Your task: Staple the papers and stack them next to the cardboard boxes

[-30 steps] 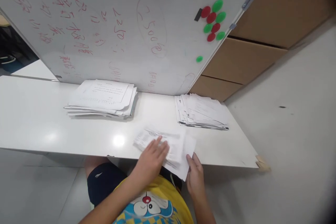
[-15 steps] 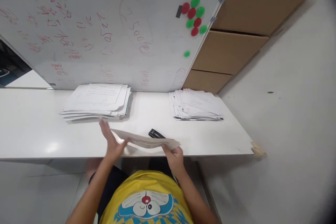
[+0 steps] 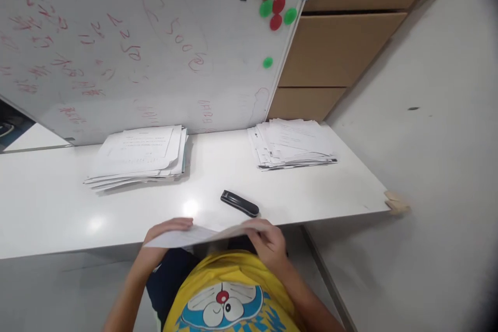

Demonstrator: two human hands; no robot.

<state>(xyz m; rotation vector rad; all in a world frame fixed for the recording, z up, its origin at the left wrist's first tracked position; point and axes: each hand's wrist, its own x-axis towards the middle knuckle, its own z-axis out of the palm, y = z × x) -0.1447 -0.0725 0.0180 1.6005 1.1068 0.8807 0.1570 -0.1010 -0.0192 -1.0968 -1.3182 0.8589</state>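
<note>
Head view: the right hand [image 3: 270, 244] grips the 3 o'clock end of the white paper [image 3: 177, 238], which is held bent at the near edge of the table [image 3: 322, 192]. At its 9 o'clock end, the left hand [image 3: 160, 229] has its fingers along the far side; I cannot tell whether it grips, the thumb being hidden. Just beyond the paper, toward 1 o'clock, lies a black stapler [image 3: 240, 203]. Farther out, one paper stack [image 3: 136, 153] sits between 10 and 11 o'clock, another pile [image 3: 298, 140] between 1 and 2. Past them, at 12, stands the whiteboard [image 3: 221, 15].
</note>
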